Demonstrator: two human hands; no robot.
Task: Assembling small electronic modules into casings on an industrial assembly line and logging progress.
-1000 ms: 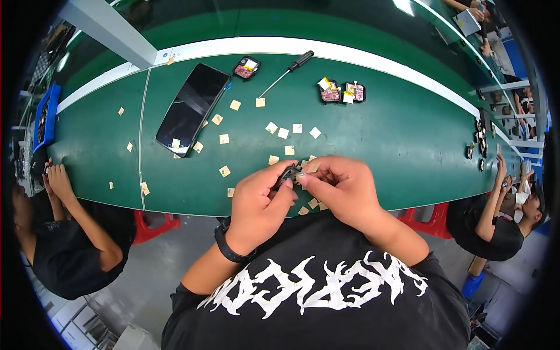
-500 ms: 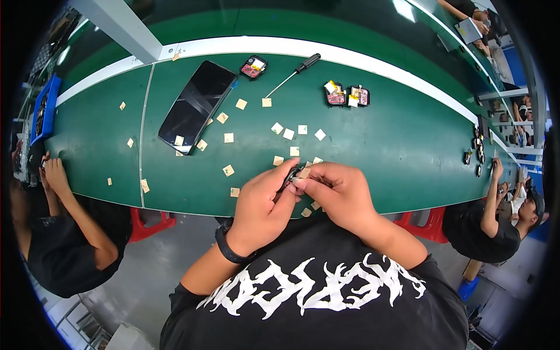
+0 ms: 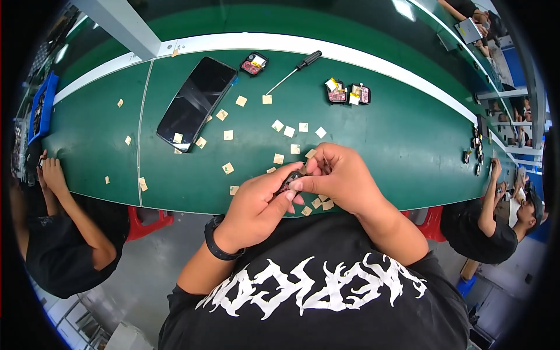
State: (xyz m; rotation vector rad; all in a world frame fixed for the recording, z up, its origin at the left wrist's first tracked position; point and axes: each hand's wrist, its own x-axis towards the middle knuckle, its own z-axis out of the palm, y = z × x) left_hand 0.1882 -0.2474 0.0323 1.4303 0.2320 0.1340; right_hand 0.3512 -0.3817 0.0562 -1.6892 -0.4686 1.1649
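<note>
Head view: both my hands meet at the near edge of the green bench [image 3: 373, 116], just my side of the black tablet [image 3: 197, 102]. My left hand [image 3: 256, 210] is curled shut around a small dark part [image 3: 289, 182], which sits pinched between thumb and forefinger; my right hand [image 3: 344, 178] closes on the same part from the other side, fingertips [image 3: 298, 184] pressed to its end. The part is mostly hidden by my fingers, so I can't tell its exact shape or which face is up. To do this bit well, I'd judge: keep the left grip steady as the fixture, let only the right fingertips do the fine work, and keep wrists low over the bench edge so a dropped part lands on the green rather than the floor. Small tan paper squares [image 3: 279, 158] lie scattered from the tablet's right side toward my hands, a few right under my right palm; risk is brushing them off the edge. A black-handled screwdriver [image 3: 291, 70] lies right of the tablet's far end, and two small open black units [image 3: 349, 93] sit further right of it, well apart from my hands. A person's arm [image 3: 70, 216] rests left of the tablet, at the bench edge.
</note>
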